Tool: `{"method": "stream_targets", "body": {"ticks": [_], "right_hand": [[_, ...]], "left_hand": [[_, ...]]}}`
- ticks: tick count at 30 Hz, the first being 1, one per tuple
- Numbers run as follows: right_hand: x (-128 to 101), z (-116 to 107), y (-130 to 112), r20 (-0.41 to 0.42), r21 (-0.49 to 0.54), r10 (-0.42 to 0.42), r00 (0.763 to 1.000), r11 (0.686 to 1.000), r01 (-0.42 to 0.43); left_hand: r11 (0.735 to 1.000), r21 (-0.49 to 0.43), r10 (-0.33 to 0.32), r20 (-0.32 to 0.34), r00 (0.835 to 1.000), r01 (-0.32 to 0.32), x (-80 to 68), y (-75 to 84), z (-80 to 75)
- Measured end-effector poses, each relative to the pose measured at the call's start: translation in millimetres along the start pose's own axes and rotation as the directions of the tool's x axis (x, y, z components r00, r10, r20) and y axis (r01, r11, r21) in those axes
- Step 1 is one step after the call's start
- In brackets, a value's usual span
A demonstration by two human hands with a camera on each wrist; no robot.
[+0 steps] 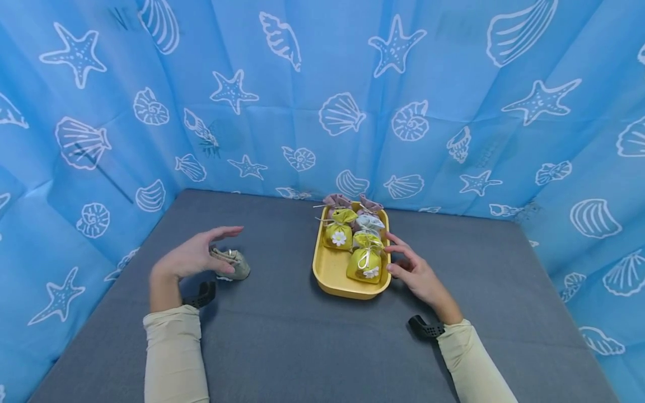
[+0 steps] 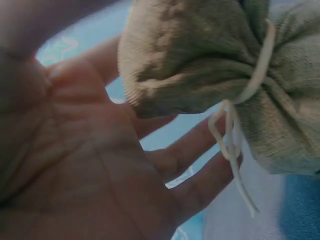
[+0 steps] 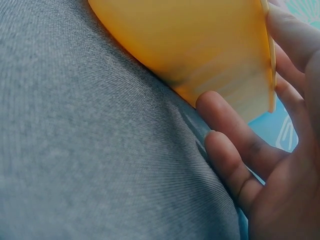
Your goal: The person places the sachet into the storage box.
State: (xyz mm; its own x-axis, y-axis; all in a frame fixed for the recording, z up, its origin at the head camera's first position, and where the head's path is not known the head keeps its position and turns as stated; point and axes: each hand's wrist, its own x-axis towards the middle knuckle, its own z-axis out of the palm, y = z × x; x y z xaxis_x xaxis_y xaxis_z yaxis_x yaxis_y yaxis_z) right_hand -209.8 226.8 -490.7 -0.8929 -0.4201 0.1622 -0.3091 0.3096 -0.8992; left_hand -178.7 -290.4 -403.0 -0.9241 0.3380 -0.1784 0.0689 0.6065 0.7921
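Note:
My left hand (image 1: 194, 254) is around a small grey-green cloth pouch (image 1: 235, 266), which lies on the table at the left. In the left wrist view the pouch (image 2: 200, 55) is tied with a cream cord, and the fingers stretch out behind it, not curled around it. My right hand (image 1: 415, 274) rests at the right rim of a yellow tray (image 1: 332, 274). Its fingertips meet the tray's side wall (image 3: 200, 45) in the right wrist view, spread and only slightly bent. Inside the tray sit two yellow pouches (image 1: 336, 238) with white flowers, and several paler ones.
A grey cloth covers the table (image 1: 292, 336). Blue curtain (image 1: 322, 73) with white shells and starfish stands along the back and both sides. Pink pouch tops (image 1: 370, 205) rise at the tray's far end. A black strap mount sits at each wrist.

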Motion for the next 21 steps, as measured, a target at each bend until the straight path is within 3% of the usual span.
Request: {"method": "stream_targets", "body": {"ticks": [8,21], "right_hand": [[-0.9,-0.6,-1.1,0.004,-0.014,0.004,1.000,1.000,-0.004],[-1.2,-0.2,0.0,-0.004,0.004,-0.007,1.000,1.000,0.007]], "left_hand": [[0.999,-0.009,-0.051,0.025,0.998,0.051,4.9,-3.7,3.9],[0.994,-0.006,-0.108,-0.127,0.986,0.108,12.2,-5.8,2.5]]}}
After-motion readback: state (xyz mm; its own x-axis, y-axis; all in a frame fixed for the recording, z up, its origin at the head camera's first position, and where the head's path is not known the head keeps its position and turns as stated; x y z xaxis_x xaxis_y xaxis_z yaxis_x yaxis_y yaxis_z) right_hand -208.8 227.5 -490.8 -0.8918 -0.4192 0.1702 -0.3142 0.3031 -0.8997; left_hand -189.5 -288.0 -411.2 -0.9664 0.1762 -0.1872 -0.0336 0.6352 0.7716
